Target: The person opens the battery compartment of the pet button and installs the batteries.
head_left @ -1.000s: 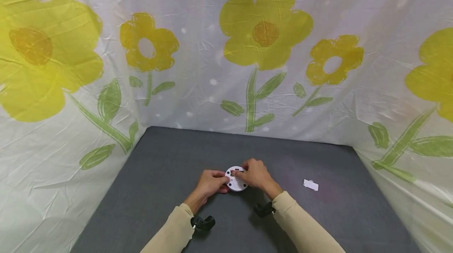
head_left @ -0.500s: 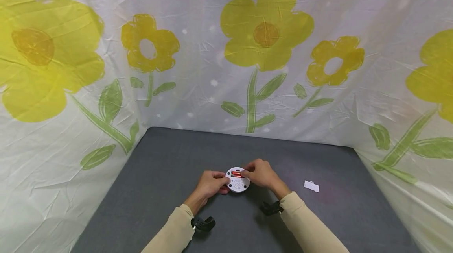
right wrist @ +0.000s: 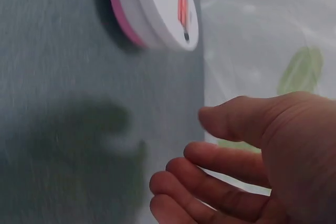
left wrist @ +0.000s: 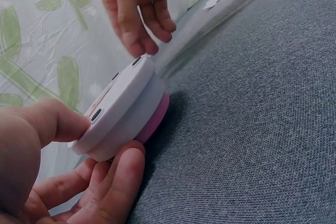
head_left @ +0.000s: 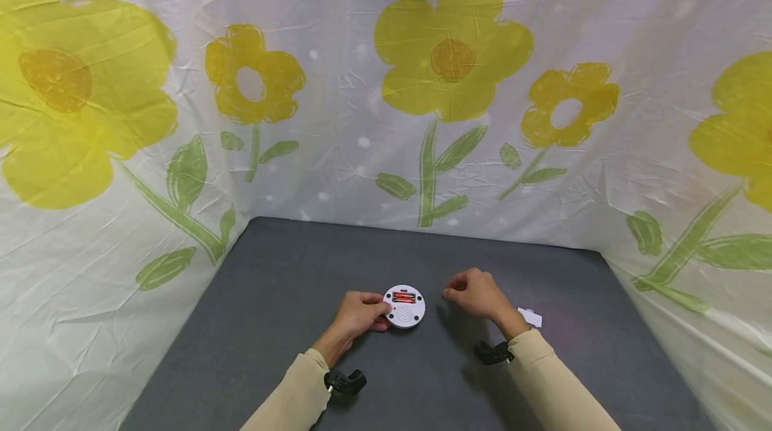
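A round white device (head_left: 405, 315) with a pink lower rim lies with its underside facing up, showing small dark feet and a patch of tiny holes. Red batteries (head_left: 403, 297) sit in its uncovered compartment. My left hand (head_left: 357, 314) grips the device's left edge; the left wrist view has the thumb (left wrist: 63, 121) on the upper face and fingers (left wrist: 123, 174) underneath. To the right, apart from the device, my right hand (head_left: 479, 293) is raised over the table, fingers loosely bent and holding nothing. Its thumb and fingers are separated in the right wrist view.
A small white battery cover (head_left: 531, 316) lies on the dark grey table (head_left: 313, 263), just beyond my right wrist and partly hidden by it. A white curtain with yellow flowers (head_left: 338, 149) hangs around the table's back and sides. Both wrists wear black bands.
My right hand has come off the device's battery compartment and moved right, toward the battery cover, uncovering the red batteries. My left hand keeps its grip in place.
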The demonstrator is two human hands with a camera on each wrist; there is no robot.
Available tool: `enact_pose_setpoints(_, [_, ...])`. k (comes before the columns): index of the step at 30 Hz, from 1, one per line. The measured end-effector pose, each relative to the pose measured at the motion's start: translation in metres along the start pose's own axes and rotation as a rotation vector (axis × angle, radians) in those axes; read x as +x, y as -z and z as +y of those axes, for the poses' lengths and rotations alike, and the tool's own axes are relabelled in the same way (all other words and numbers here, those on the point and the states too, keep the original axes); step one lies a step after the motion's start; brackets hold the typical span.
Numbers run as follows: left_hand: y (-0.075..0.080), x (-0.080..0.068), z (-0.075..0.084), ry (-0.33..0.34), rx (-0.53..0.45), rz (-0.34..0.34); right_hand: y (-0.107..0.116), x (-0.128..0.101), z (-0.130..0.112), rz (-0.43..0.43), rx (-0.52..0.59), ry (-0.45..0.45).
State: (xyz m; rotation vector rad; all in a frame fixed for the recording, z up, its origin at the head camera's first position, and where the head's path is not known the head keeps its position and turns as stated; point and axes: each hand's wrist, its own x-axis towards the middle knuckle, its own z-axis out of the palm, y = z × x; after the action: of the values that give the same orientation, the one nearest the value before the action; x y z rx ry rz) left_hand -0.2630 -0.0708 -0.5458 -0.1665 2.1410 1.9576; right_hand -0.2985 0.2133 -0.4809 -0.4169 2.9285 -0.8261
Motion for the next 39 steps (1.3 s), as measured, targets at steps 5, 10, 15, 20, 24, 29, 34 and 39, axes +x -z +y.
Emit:
enact_pose_setpoints(5, [0.000, -0.001, 0.001, 0.001, 0.006, 0.001, 0.020, -0.010, 0.015, 0.008, -0.061, -0.034])
enact_pose_setpoints(10, [0.000, -0.002, 0.003, 0.001, 0.006, 0.002, 0.040, -0.020, 0.031, 0.008, -0.141, -0.066])
enact_pose_setpoints(15, [0.000, 0.000, 0.003, -0.002, -0.003, 0.006, 0.053, -0.028, 0.043, 0.021, -0.204, -0.081])
enact_pose_setpoints(20, [-0.001, 0.002, 0.001, -0.008, -0.011, 0.000, 0.059, -0.035, 0.054, 0.029, -0.248, -0.096])
enact_pose_setpoints(24, [0.000, 0.002, 0.000, -0.004, -0.018, -0.003, 0.061, -0.039, 0.061, 0.009, -0.270, -0.126])
enact_pose_setpoints(29, [0.000, 0.001, 0.000, -0.004, -0.020, -0.004, 0.063, -0.041, 0.069, 0.000, -0.299, -0.137])
enact_pose_setpoints(34, [0.000, 0.001, 0.000, 0.002, -0.009, 0.001, 0.066, -0.044, 0.075, -0.004, -0.316, -0.146])
enact_pose_setpoints(39, [-0.001, 0.000, 0.000, -0.001, -0.002, 0.001, 0.067, -0.047, 0.081, -0.021, -0.346, -0.171])
